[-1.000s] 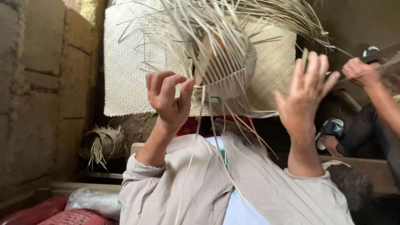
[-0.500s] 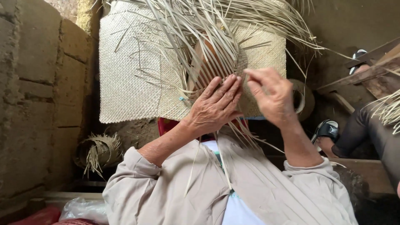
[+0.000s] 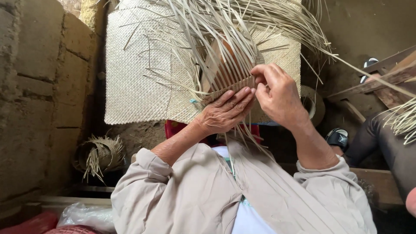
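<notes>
A half-woven piece of pale straw point(image 3: 229, 76), with long loose strips fanning up and out, is held in front of me. My left hand point(image 3: 227, 112) supports its lower woven edge from below, fingers pressed flat against it. My right hand point(image 3: 279, 94) pinches strips at the right end of that edge between thumb and fingers. The two hands touch each other at the weave. Behind them a flat woven straw mat point(image 3: 134, 82) lies on the ground. My beige sleeves fill the lower part of the view.
A rough stone wall point(image 3: 39, 86) stands at the left. A small unfinished straw weave point(image 3: 99, 154) lies at its foot. Another person's dark-trousered leg point(image 3: 390, 147), a dark sandal point(image 3: 338, 138) and wooden planks point(image 3: 381, 78) are at the right. A plastic bag point(image 3: 84, 214) sits bottom left.
A second ago both hands were raised apart with fingers spread. They have since come together on the lower edge of the straw weave and grip it now.
</notes>
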